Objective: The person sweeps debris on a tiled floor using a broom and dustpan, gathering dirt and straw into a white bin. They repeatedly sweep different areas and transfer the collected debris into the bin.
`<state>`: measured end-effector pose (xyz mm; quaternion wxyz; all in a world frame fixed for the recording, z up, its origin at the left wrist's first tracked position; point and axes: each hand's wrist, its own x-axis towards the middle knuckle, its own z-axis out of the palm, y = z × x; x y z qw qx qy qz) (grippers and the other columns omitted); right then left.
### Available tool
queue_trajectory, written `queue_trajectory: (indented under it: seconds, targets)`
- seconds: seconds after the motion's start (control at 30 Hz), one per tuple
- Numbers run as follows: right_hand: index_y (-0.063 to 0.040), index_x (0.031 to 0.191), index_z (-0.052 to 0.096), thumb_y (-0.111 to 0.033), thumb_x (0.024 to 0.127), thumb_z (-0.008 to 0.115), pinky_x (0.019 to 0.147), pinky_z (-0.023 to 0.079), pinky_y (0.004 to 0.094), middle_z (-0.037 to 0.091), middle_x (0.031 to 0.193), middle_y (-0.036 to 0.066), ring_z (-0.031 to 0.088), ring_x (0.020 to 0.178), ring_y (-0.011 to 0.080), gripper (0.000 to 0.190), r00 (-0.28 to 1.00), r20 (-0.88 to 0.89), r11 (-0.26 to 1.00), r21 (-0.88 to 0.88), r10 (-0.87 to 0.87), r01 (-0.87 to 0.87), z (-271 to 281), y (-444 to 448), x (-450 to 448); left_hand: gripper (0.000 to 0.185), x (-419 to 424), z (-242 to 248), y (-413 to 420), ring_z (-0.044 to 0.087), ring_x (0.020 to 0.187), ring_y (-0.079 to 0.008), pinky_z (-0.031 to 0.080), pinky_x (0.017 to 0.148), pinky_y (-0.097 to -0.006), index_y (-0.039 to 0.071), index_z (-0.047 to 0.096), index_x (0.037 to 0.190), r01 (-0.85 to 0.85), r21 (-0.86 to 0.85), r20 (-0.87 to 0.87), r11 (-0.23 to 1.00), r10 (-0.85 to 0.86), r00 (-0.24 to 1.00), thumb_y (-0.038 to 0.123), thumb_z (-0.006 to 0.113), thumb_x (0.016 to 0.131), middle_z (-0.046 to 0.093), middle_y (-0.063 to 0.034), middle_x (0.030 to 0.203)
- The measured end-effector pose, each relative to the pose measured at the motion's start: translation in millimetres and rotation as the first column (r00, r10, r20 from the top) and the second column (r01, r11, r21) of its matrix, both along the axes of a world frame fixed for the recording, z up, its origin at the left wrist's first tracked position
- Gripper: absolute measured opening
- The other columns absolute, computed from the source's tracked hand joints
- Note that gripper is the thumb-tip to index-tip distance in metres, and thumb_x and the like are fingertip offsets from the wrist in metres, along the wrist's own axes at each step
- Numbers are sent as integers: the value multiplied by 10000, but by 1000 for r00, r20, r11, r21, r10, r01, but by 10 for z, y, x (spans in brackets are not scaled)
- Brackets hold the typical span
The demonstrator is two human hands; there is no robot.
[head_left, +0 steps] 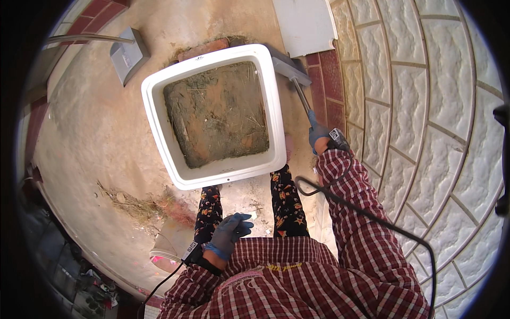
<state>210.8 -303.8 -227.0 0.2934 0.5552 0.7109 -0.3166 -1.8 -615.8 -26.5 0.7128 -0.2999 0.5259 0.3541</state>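
Note:
My right hand (318, 137), in a blue glove, grips the metal handle (301, 95) of a broom. Its grey head (290, 68), with dark bristles partly hidden, lies close beside the right wall of a white square planter (279, 119). Dry-looking soil (217, 115) with bits of straw fills the lower part of the planter. My left hand (229, 233), also gloved in blue, is held before my waist with nothing in it, its fingers slightly bent and apart. Below it to the left, a pale bucket (167, 241) lies on its side.
A grey dustpan (129, 58) with a long metal handle stands at upper left. Dry plant debris (135, 205) litters the concrete floor (91, 139). Behind the planter lies a brick (203, 50). A white panel (306, 26) and a stone-textured tiled wall (410, 87) bound the right. A black cable (382, 221) crosses my right sleeve.

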Motion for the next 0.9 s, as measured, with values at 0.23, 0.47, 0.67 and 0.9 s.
queue_trajectory:
  seconds: [0.23, 0.47, 0.67, 0.9]
  targets:
    - [-258, 1404, 306, -214, 867, 549, 617, 491, 456, 632, 794, 215, 623, 712, 359, 591, 973, 222, 993, -107, 63, -40, -395, -1573, 1104, 315, -445, 317, -186, 629, 837, -165, 517, 793, -329, 10, 587, 1108, 72, 95, -41, 993, -69, 997, 261, 481, 951, 656, -95, 951]
    - [-226, 1279, 487, -237, 908, 511, 400, 449, 341, 537, 596, 86, 516, 424, 191, 372, 688, 456, 647, -274, -564, 712, 980, -2648, 1265, 307, -1060, 845, -491, 627, 800, -165, 518, 756, -318, 28, 593, 1109, 136, 168, -105, 976, -119, 987, 269, 496, 944, 662, -100, 972]
    - [-380, 1414, 286, -221, 906, 522, 358, 436, 310, 532, 556, 86, 496, 372, 166, 582, 629, 66, 565, -373, -775, 736, 2463, -2172, 206, 330, -1350, 1198, -777, 636, 812, -180, 524, 775, -312, 4, 581, 1135, 126, 210, -148, 970, -96, 984, 251, 511, 928, 668, -100, 932]
    - [-327, 1377, 390, -328, 935, 481, 402, 407, 311, 568, 650, 96, 480, 422, 171, 451, 575, -180, 583, -472, -798, 662, 1659, -898, -15, 360, -629, 963, -838, 638, 854, -198, 533, 772, -330, -3, 556, 1165, 126, 201, -79, 971, -112, 991, 261, 525, 922, 654, -112, 993]
